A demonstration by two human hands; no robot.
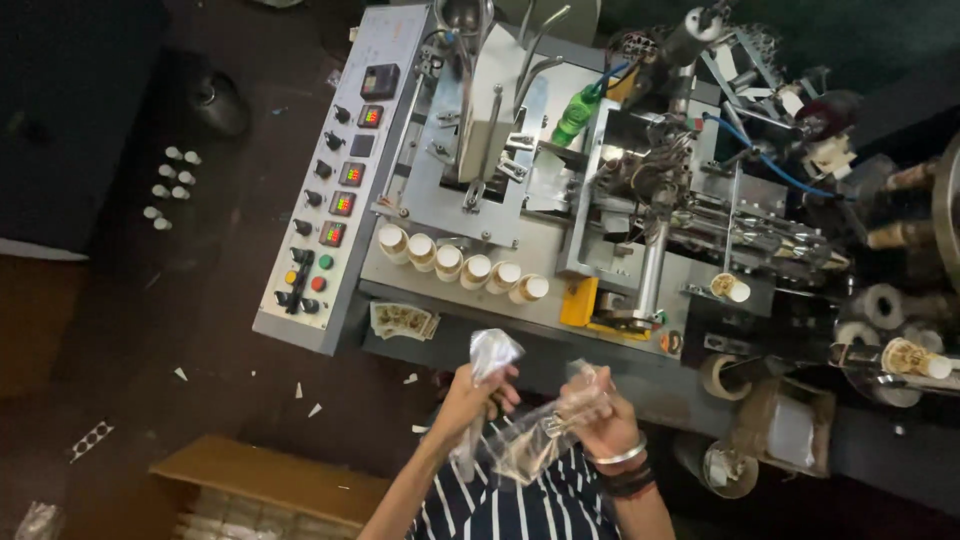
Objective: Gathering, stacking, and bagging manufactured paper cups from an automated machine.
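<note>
Crumpled clear plastic bag [520,425] held before the striped shirt.

Open air lies between the hands and the machine's front edge [470,330]: a dark gap runs along there with only a small stack of printed cards [404,320] jutting into it. Above that edge, a row of 6 paper cups [462,265] stands shoulder to shoulder and blocks a straight reach onto the grey deck [545,235]. Left of the cups, the control panel [340,180] bristles with knobs and buttons. Behind the cups, upright metal guides [490,120] and a crowded cluster of tubes and rods [670,170] close the way. Right, tape rolls [722,375] and a cardboard box [790,425] crowd the side. The floor on the left [230,330] is open but for paper scraps.
</note>
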